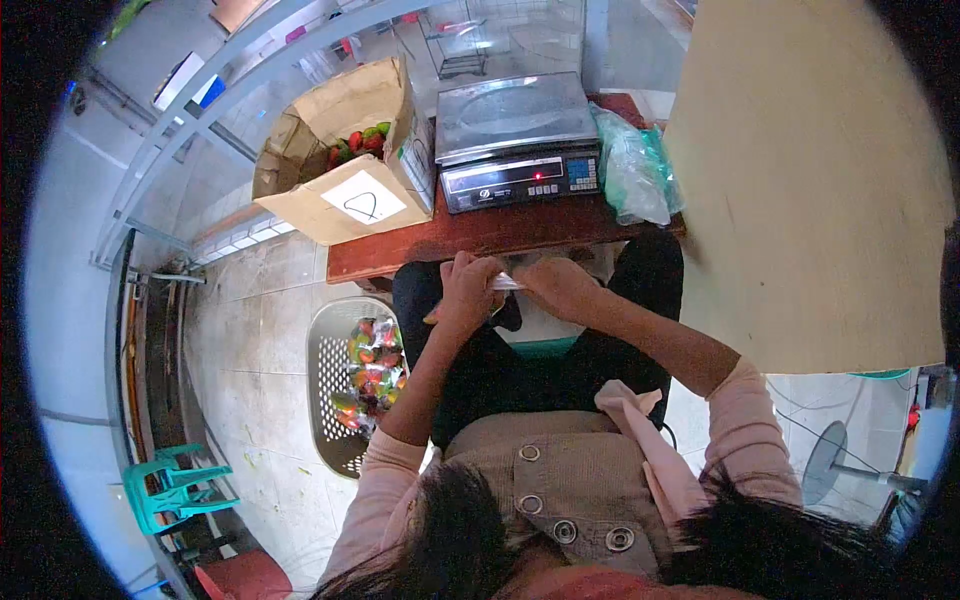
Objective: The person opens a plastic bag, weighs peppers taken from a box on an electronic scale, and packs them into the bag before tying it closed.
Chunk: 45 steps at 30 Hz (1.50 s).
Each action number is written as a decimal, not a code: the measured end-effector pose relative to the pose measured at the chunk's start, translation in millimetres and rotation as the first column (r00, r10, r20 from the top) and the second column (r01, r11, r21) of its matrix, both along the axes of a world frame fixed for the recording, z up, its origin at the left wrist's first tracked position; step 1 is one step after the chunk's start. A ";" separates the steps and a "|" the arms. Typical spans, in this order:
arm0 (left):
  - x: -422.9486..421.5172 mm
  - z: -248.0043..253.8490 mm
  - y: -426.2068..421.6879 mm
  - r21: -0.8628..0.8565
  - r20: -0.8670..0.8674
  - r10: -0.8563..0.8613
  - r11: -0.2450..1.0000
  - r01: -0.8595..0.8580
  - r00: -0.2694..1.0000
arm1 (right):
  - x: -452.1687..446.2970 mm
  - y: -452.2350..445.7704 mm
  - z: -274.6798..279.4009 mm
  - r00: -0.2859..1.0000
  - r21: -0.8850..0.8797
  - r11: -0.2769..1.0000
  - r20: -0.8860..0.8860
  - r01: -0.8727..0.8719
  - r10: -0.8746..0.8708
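My left hand is closed around the gathered top of a clear plastic bag, in front of the wooden bench. From the other side, my right hand pinches the same plastic with its fingertips. A bit of orange shows below my left hand, but the bag's contents are mostly hidden by that hand and my dark trousers. Beyond my hands, a digital scale with a bare metal plate stands on the red-brown bench. Left of it is an open cardboard box holding red and green produce.
A bunch of clear and green plastic bags lies right of the scale. On the floor at left, a pale perforated basket contains several bagged portions of red and green produce. A large tan board rises at right; a teal stool stands lower left.
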<state>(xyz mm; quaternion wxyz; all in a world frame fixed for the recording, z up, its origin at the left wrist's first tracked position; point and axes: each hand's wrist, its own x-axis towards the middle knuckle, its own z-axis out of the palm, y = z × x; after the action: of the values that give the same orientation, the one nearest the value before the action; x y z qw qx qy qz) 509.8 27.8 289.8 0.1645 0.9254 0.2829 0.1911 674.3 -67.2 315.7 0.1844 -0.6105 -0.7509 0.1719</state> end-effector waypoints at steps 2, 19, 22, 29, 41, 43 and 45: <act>1.9 8.5 -2.8 0.032 0.001 -0.031 0.999 0.031 1.000 | -0.4 -1.9 6.0 0.999 -0.124 0.992 -0.045 0.018 -0.024; 5.2 59.4 -27.7 -0.860 0.422 0.043 0.337 0.384 0.906 | 42.5 -5.3 32.1 0.879 0.259 0.962 -0.473 0.084 0.051; -9.9 62.5 -27.6 -0.939 0.285 0.067 0.218 0.265 0.956 | 45.7 -20.8 43.3 0.889 0.165 0.986 -0.453 0.008 0.069; -27.8 64.6 -3.1 -0.588 0.329 -0.194 0.724 0.362 0.924 | 66.3 -52.0 67.3 0.938 0.118 0.991 -0.332 -0.068 0.104; 37.2 131.5 -30.1 -0.732 0.625 0.210 0.493 0.471 0.752 | 0.3 9.5 -56.5 0.260 0.049 0.917 -0.964 0.395 -0.061; 49.4 117.5 -19.6 -0.728 0.627 0.307 0.559 0.398 0.716 | -25.6 7.9 -65.5 0.434 0.231 0.827 -0.901 0.513 -0.018; 55.3 92.2 -5.1 -0.690 0.619 0.358 0.673 0.267 0.699 | -38.9 0.4 -63.5 0.903 0.545 0.727 -0.341 0.417 -0.261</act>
<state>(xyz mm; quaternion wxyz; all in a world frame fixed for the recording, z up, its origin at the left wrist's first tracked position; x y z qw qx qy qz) 565.1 22.7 382.0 0.6140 0.6188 0.2733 0.4066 635.4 -66.8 252.2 0.4879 -0.6208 -0.6122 -0.0418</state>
